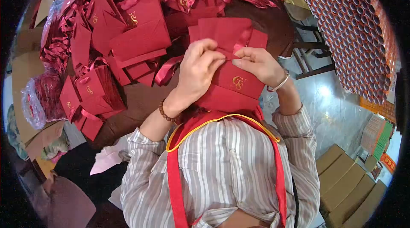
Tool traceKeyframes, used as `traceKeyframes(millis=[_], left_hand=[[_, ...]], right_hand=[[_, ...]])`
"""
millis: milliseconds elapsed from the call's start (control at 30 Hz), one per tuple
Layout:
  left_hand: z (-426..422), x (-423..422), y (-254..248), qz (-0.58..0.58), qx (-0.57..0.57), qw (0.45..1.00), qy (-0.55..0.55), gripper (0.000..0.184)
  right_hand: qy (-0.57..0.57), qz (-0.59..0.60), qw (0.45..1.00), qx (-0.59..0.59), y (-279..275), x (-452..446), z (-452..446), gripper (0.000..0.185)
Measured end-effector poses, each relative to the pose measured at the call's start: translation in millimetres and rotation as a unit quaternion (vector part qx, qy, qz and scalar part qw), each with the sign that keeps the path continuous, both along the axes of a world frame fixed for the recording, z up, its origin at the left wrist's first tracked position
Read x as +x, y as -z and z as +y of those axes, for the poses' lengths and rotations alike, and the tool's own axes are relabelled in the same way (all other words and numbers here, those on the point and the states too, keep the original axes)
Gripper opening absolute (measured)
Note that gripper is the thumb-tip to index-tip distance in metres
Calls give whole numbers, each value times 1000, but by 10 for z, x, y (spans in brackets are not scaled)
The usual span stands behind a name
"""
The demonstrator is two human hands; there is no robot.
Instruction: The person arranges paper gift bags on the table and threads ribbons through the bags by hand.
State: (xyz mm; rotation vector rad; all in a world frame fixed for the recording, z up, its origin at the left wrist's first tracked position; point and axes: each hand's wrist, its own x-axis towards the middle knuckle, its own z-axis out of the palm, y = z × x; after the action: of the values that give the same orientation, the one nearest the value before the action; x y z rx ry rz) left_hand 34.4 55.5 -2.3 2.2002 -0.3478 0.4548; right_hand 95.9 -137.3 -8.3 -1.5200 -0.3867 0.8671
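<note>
A red paper gift bag [232, 81] with a gold monogram lies before my chest, its printed face up. My left hand [198, 68], a beaded bracelet at its wrist, pinches at the bag's upper edge, thumb and forefinger together. Opposite it, my right hand [258, 63] has its fingertips closed by the same edge, at the lower end of a red satin ribbon [242, 42]. The fingertips of both hands are close together. What exactly lies between the left fingers is hidden. More red bag panels [224, 27] lie just beyond my hands.
Piled red bags [139, 19] with ribbons cover the brown table [132, 121] to the left and back. Plastic-wrapped red bundles [38, 100] stand at far left. At right are a stool [311, 53], a stack of round tubes [346, 23] and cardboard boxes [346, 181].
</note>
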Motion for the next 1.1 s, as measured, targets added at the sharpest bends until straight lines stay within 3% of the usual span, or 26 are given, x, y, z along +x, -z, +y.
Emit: traceKeyframes(millis=[67,100,300,367,500,700,767,800,900,1100], left_hand=[[54,31,22,40,-83,996,10,10],[83,40,-19,113,-156,980,39,8],[152,40,54,127,-178,973,73,7],[163,27,69,120,-183,973,72,6],[186,13,113,130,-189,971,69,6],[210,-4,214,199,-306,929,58,11],[222,-28,204,273,-394,877,18,12],[203,-15,203,254,-412,875,10,13],[264,-26,109,298,-391,870,-11,13],[244,-83,87,253,-286,924,-15,8]], right_hand=[[-11,18,999,-26,-56,-9,36,16],[-13,19,999,-26,-82,-6,41,16],[-99,-13,991,-89,-200,1,76,16],[-91,41,995,-8,-198,-14,64,16],[-69,77,994,26,-189,-32,95,15],[-71,12,997,-23,-72,-25,123,14],[-81,-24,996,-44,-113,-22,130,14],[-81,-24,995,-44,-106,-27,133,14],[-69,-21,996,-51,-96,-36,144,15],[-28,-9,999,-41,-76,-40,178,16]])
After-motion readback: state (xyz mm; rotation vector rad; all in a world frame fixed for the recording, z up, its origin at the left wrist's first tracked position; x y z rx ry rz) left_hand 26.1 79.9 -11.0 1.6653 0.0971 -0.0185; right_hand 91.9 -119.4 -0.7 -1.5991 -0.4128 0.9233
